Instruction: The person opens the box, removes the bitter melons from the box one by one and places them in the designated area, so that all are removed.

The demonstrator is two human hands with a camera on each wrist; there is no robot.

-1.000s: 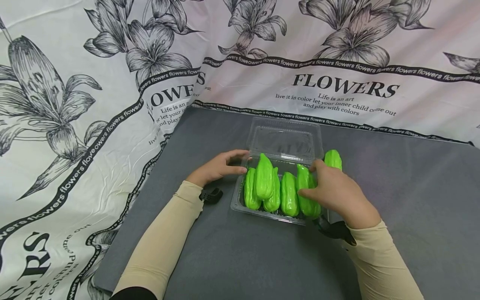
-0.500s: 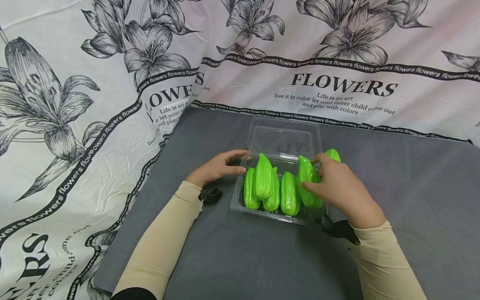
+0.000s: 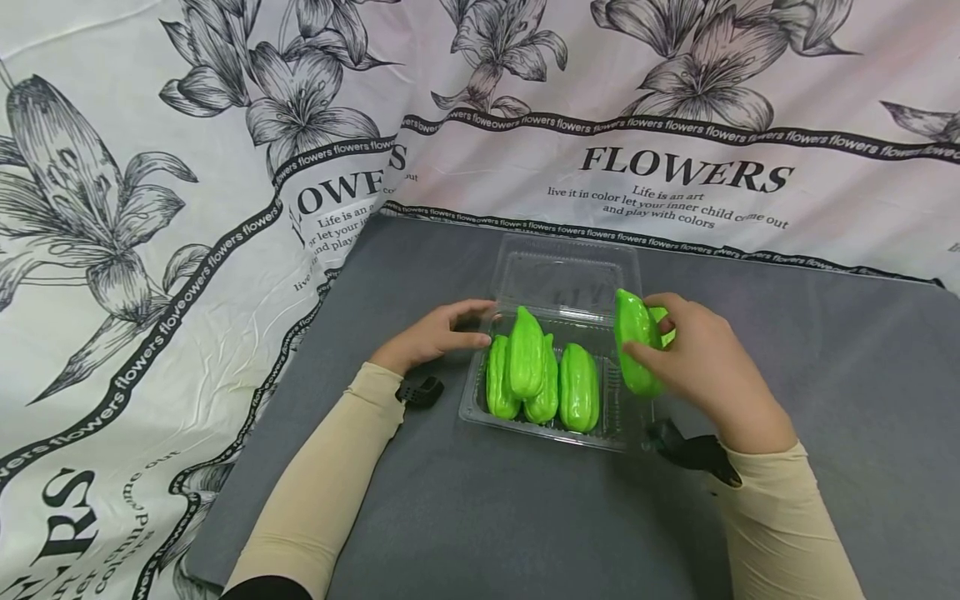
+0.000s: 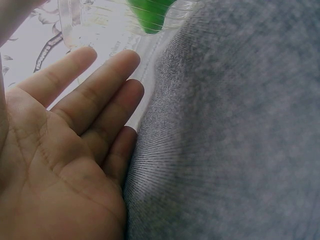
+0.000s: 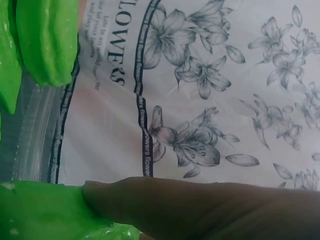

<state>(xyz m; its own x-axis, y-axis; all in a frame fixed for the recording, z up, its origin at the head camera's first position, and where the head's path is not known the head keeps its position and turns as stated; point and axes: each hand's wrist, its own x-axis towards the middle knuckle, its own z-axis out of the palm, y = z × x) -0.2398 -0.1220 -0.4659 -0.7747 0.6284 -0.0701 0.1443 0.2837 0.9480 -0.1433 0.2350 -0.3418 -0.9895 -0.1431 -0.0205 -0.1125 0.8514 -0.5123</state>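
Note:
My right hand pinches a glossy bright green pepper between thumb and fingers. It is held upright over the right end of a clear plastic clamshell box. In the right wrist view my thumb lies against this pepper. Several more green peppers, such as this one, stay in the box, one lying on top of others. My left hand, fingers loosely extended, rests at the box's left edge. The left wrist view shows its palm holding nothing.
The box's lid lies folded back behind it. Another green pepper lies right of the box, mostly hidden by my right hand. A grey tabletop spreads around, and a flower-printed cloth hangs at the back and left.
My right hand has lifted the rightmost pepper from its place in the box and moved it up and right. My left hand stays put.

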